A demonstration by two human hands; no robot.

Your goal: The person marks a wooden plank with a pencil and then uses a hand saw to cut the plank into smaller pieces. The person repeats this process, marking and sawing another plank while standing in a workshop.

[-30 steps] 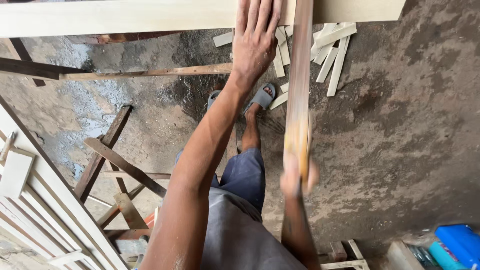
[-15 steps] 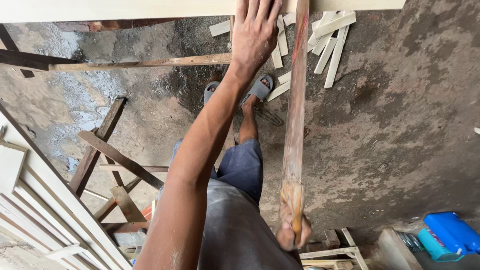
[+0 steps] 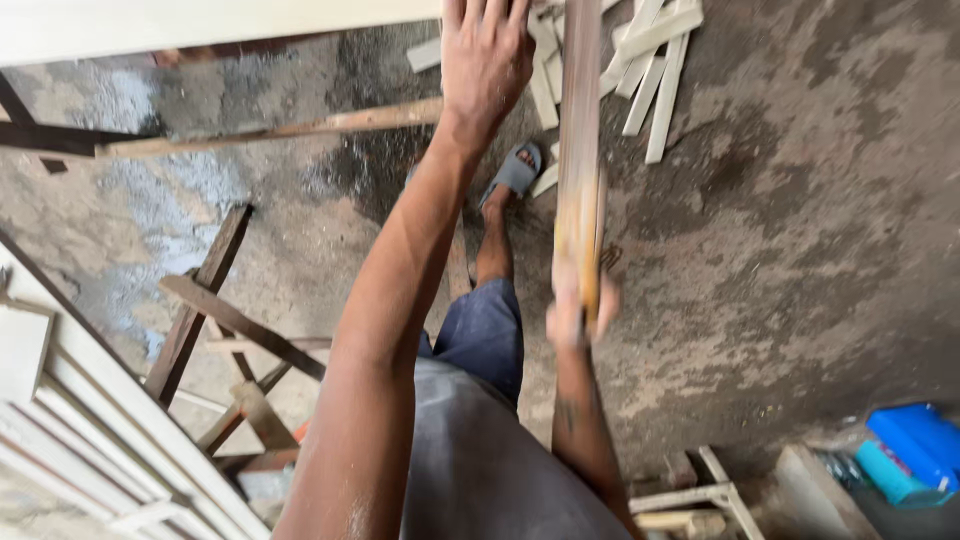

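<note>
Hands: right (image 3: 578,312) gripping wooden strip (image 3: 580,130)

Your left hand (image 3: 487,55) is pressing up by the pale board (image 3: 200,22), and your right hand (image 3: 578,312) is gripping the long wooden strip (image 3: 579,150), leaving only a narrow gap between them. Open concrete floor (image 3: 800,220) is lying to your right. Pale offcuts (image 3: 650,60) are cluttering the top, dark wooden frames (image 3: 215,320) are crowding the left, and blue containers (image 3: 915,450) are blocking the lower right corner.
</note>
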